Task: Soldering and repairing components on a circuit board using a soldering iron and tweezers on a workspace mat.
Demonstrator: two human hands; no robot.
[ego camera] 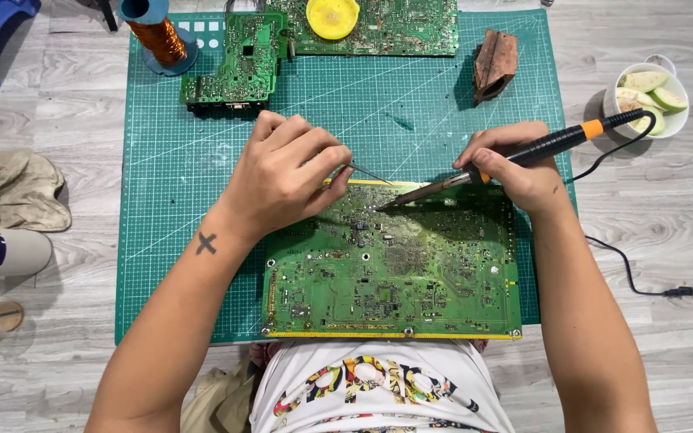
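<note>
Your right hand [523, 164] was closed around the black grip of the soldering iron [523, 152], its tip resting on the upper middle of the large green circuit board [395, 265], which lay on the green cutting mat [170, 200] just in front of you. Your left hand [286, 172] pinched a thin metal tool or wire [370, 174], fingers shut tight on it, its point meeting the iron tip at the same joint; which of the two it was could not be told. Risks as judged: your left fingertips sat near the hot tip, so a slip could have burned them. The heel of that hand pressed on the board's corner, and a shift could have dragged the iron across neighbouring small parts and bridged them. The iron's cord [627, 265] trailed loose to your right, near the bowl of cut fruit [647, 96]; a snag could have jerked the tip. Lingering heat could have lifted a pad.
</note>
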